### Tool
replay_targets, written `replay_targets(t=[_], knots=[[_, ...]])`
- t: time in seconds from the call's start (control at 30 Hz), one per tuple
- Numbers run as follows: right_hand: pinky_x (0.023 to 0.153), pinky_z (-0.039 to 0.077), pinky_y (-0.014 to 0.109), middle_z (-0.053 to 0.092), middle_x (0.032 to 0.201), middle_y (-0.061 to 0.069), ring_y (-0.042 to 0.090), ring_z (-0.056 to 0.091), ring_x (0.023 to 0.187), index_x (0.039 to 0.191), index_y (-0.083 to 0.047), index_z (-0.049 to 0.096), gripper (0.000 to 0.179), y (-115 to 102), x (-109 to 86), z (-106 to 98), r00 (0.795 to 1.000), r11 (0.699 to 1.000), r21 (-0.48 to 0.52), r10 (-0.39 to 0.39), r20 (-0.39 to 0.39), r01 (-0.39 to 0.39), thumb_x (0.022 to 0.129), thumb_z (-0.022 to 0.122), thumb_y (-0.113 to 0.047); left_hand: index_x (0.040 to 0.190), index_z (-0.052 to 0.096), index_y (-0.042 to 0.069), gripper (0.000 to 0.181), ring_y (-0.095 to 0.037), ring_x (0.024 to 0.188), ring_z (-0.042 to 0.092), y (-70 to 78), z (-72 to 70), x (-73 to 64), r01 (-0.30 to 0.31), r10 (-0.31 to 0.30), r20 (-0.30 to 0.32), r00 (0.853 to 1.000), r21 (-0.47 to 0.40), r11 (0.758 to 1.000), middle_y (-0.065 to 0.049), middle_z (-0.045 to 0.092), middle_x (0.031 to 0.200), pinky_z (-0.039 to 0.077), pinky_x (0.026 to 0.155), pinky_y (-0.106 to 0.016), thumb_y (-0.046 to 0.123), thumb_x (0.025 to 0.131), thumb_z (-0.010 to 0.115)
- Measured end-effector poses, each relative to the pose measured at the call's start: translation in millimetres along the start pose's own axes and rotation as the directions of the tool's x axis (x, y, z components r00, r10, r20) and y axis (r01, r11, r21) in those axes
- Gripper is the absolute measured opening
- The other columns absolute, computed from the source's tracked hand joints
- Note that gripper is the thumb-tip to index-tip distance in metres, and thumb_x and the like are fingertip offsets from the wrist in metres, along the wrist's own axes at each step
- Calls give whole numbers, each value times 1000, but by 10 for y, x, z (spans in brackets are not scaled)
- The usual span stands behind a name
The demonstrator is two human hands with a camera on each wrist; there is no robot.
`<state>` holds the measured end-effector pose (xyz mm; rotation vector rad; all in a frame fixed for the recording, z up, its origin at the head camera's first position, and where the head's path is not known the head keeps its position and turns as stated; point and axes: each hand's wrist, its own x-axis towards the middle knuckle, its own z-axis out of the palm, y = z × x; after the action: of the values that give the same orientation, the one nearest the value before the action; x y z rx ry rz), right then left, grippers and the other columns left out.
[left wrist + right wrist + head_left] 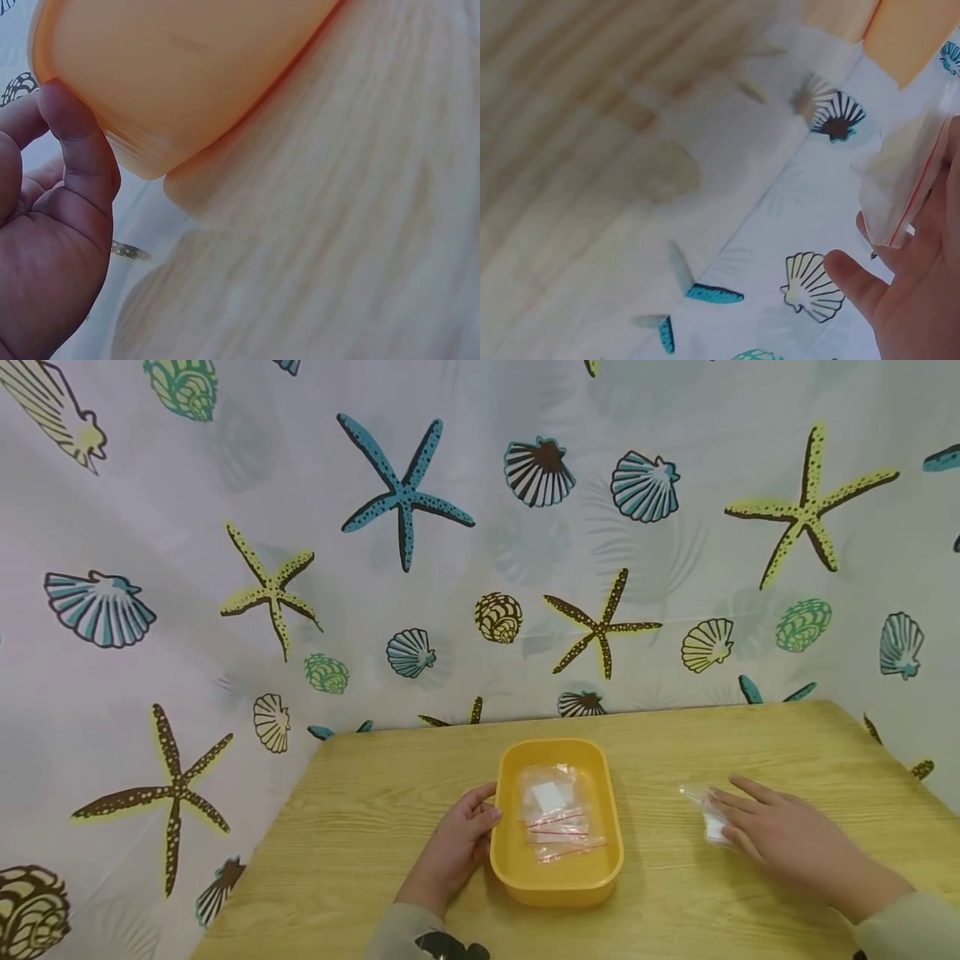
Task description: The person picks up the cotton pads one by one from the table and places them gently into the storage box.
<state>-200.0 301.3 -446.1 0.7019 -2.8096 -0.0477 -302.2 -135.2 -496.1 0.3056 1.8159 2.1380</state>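
Note:
A yellow plastic tub (557, 881) with rounded corners stands on the wooden table in the head view. Several small clear zip bags with red seal lines (562, 831) lie inside it, and a white piece (549, 797) shows in one of them. My left hand (461, 835) grips the tub's left rim; in the left wrist view the thumb and a finger (71, 112) pinch its edge. To the right of the tub, my right hand (795, 839) holds another zip bag (904, 176) by its side, with something white in it.
The light wooden table (360, 793) runs back to a white curtain (465, 543) printed with shells and starfish. This curtain also hangs along the left and right sides of the table.

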Motion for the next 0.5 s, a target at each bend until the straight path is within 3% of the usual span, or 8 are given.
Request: replay_targets(t=[0.5], knots=[[105,41,59,52,150,2,34,37,144,142,-11,60,46,-357,422,-93,999,999,19,29,-38,-28,106,50,-38,154,35,2,53,-13,79,57,-18,-4,22,-2,2,0,1000,-3,1000,-11,55,106,54,70,-26,8,105,53]])
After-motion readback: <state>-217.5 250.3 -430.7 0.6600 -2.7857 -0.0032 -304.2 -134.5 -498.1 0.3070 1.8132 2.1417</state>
